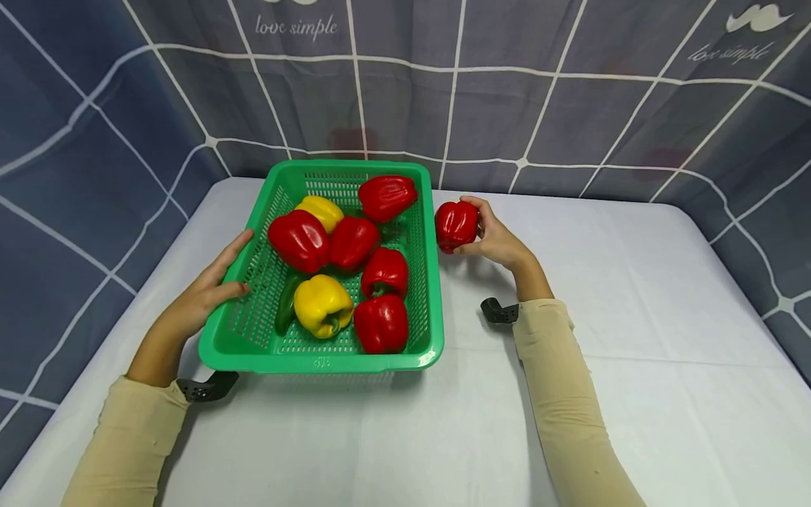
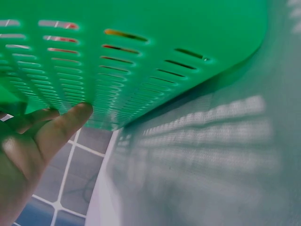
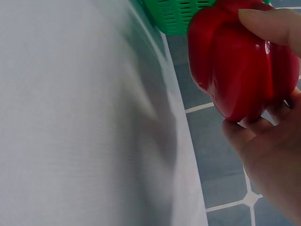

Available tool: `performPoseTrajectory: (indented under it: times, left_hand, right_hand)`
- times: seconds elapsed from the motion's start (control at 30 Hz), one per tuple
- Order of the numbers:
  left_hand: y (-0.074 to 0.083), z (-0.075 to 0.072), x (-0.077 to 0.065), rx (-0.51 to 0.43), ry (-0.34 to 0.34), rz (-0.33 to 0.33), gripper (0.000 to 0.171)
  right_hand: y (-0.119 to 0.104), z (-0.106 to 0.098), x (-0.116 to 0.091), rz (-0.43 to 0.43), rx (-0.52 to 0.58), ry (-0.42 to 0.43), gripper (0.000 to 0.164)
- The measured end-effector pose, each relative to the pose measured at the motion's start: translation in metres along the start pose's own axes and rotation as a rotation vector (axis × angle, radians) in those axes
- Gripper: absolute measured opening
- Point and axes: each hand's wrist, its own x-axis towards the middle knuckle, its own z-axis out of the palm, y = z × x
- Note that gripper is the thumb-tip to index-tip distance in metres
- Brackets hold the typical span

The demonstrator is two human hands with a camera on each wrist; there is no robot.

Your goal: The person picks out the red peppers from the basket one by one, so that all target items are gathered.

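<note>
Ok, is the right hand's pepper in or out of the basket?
Out: the right hand holds the red pepper just outside the green basket.

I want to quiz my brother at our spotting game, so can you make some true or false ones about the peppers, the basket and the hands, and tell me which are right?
1. The right hand holds a red pepper. True.
2. The left hand touches the green basket. True.
3. Everything in the basket is red. False: two yellow peppers and a long green vegetable are in there too.
4. The pepper in the right hand is inside the basket. False: it is outside, by the basket's right side.
5. The sleeves are tan. True.
6. The tablecloth is black. False: it is white.
</note>
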Motion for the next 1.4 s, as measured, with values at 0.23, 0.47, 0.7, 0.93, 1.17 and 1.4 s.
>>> performPoseTrajectory:
  times: [0.23,0.47,0.7,0.93,1.17,1.4]
  left_hand:
    - [0.000,-0.001,-0.006,-0.002,-0.003,-0.034,0.075]
    - [0.001,-0.002,-0.007,0.019,-0.001,-0.043,0.077]
    - [0.009,-0.006,-0.005,0.300,-0.001,-0.103,0.074]
    - [0.022,-0.005,-0.002,0.657,0.023,-0.190,0.072]
    - [0.023,-0.003,0.002,0.645,0.023,-0.204,0.071]
    - [0.022,-0.003,0.001,0.637,0.037,-0.200,0.070]
  right_hand:
    - [0.006,0.004,0.003,0.022,-0.023,-0.041,0.087]
    - [0.009,0.005,0.005,0.040,-0.009,-0.064,0.089]
    - [0.014,0.005,0.007,0.063,-0.004,-0.079,0.089]
    - [0.014,0.001,0.004,0.092,-0.026,-0.077,0.090]
    - [0.009,-0.005,-0.001,0.136,-0.048,-0.102,0.090]
    - [0.009,-0.006,-0.001,0.159,-0.078,-0.093,0.093]
